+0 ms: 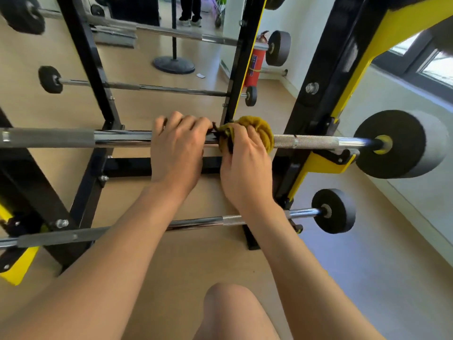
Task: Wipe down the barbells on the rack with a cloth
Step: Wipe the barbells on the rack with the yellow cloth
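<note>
One long chrome steel barbell (pixel 73 138) with grey knurled sections and black round end weights. It lies level across the rack, left edge to right cradle. I judge it heavy, rigid and slick on the polished stretches. It is best wiped where it rests, not lifted, and it may roll in its cradles unless steadied.

My left grip (pixel 176 148) is clamped over the bar's smooth middle, fingers curled across the top, just left of the cloth.

One mustard-yellow soft cloth (pixel 259 130) with a dark frayed edge. It is bunched round the bar where the right knurled section begins. I judge it light and limp, likely to drag on the knurling. It is best taken by wrapping it fully round the bar.

My right grip (pixel 245 165) is closed on the cloth, holding it to the bar from the near side.

Surroundings:

- Thinner barbells (pixel 159 89) on the far side. I cannot tell whether they are real or mirrored.
- One slimmer chrome barbell (pixel 201 222) on the tier below, under my forearms and apart from them.
- One red fire extinguisher (pixel 255 67) by the far wall, well clear.
- One black-and-yellow steel upright (pixel 343 77) at the rack's right edge, with a yellow cradle (pixel 326 163). These would stop the cloth's travel short of the end weight (pixel 392 143), so that stretch calls for a fresh hold.
</note>
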The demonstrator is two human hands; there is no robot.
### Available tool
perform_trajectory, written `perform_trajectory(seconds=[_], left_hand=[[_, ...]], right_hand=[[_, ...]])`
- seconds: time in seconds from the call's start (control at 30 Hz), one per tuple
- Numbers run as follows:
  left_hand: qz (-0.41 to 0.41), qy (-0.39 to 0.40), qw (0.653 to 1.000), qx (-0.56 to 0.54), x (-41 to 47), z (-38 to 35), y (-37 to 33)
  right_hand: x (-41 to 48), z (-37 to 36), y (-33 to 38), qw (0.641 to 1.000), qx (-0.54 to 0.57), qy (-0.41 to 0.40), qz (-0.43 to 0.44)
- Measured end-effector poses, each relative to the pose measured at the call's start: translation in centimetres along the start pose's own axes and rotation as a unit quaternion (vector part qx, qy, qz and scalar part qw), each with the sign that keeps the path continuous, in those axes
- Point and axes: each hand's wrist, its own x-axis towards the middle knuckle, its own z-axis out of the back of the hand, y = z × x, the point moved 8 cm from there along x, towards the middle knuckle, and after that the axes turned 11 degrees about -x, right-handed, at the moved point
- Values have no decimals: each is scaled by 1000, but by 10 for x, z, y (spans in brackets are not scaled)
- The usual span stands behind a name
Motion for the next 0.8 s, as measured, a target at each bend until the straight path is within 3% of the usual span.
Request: perform_trajectory(seconds=[0.13,0.27,0.37,0.53,0.67,0.8], left_hand=[[55,-39,997,31,-13,34,51],[176,-77,977,94,-36,80,116],[263,-114,947,145,-64,123,165],[333,-108,917,193,-109,157,207],[358,-80,905,215,-124,154,222],[378,-42,892,245,-122,149,217]], right_hand=[[16,-21,55,986,68,90,125],[19,-55,153,953,129,164,221],[24,-82,225,930,112,211,278],[21,-109,309,895,32,244,372],[12,-104,302,872,29,289,394],[30,-94,232,893,61,290,339]])
